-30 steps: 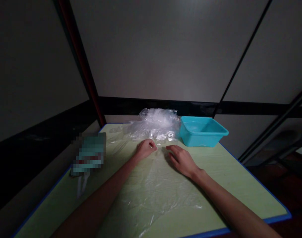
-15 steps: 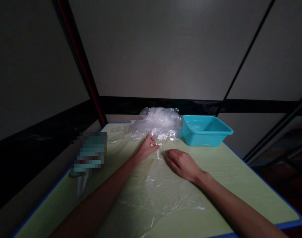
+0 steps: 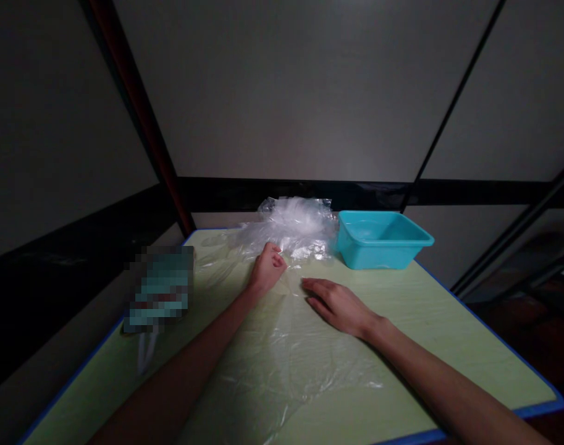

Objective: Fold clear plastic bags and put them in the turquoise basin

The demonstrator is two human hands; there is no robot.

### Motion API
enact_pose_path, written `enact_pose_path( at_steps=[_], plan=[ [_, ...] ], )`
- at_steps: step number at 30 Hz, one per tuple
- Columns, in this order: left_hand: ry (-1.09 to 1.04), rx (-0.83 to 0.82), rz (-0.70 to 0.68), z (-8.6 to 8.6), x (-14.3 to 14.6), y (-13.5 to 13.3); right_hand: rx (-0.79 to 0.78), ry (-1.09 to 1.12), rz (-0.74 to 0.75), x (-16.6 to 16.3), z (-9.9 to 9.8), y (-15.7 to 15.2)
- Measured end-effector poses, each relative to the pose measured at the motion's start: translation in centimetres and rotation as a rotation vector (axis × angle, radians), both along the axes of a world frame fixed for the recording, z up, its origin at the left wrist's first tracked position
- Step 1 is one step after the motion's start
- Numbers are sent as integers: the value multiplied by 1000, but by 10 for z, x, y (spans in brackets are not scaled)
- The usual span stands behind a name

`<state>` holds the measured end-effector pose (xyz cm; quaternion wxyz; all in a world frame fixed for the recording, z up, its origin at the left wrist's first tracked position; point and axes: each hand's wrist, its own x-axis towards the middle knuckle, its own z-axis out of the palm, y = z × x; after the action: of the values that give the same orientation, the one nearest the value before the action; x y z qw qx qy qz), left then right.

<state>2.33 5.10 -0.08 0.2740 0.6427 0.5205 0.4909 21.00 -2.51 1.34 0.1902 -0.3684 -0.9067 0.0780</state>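
Note:
A thin clear plastic bag (image 3: 304, 352) lies spread over the table toward me, with wrinkles across it. At its far end, my left hand (image 3: 267, 271) has its fingers curled in and pinched at the plastic; the exact grip is partly hidden. My right hand (image 3: 340, 304) rests palm down at the bag's right side, fingers stretched out and holding nothing. Just beyond my left hand sits a crumpled heap of clear plastic bags (image 3: 298, 222).
A turquoise plastic basin (image 3: 378, 250) stands at the back right. On the left edge lies a blurred-out greenish item (image 3: 161, 290) with white straps (image 3: 146, 351). The pale green table (image 3: 448, 327) has a blue rim, and wall panels (image 3: 304, 93) rise behind it.
My left hand has shifted slightly left and away from me, with its fingers more curled. My right hand's fingers have stretched out a little. The view has tilted slightly.

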Motion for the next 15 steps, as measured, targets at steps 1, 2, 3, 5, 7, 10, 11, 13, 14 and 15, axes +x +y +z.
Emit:
enact_pose_path(
  at_steps=[1,2,3,5,7,10,11,13,14,15],
  plan=[
    [38,20,27,1,-2,0,2,-1,-2,0,1,0],
    [77,39,51,2,-3,0,3,-3,-9,0,2,0],
    [116,55,69,4,-4,0,3,-7,-23,0,3,-1],
    [198,81,67,9,-4,-4,-6,-13,-70,-2,7,-4],
    [283,102,1,15,-4,-13,-16,-16,-120,-3,10,-9],
    [408,119,-175,22,-9,-35,-8,-42,-149,-6,10,-18],
    [443,120,-233,22,-13,-43,-2,-64,-155,-7,8,-20],
    [528,116,-339,21,-22,-58,7,-115,-171,-8,2,-23],
    [626,125,-391,19,-27,-64,8,-137,-181,-8,-1,-24],
    [717,134,-419,17,-32,-68,5,-153,-189,-8,-5,-25]
  ],
)
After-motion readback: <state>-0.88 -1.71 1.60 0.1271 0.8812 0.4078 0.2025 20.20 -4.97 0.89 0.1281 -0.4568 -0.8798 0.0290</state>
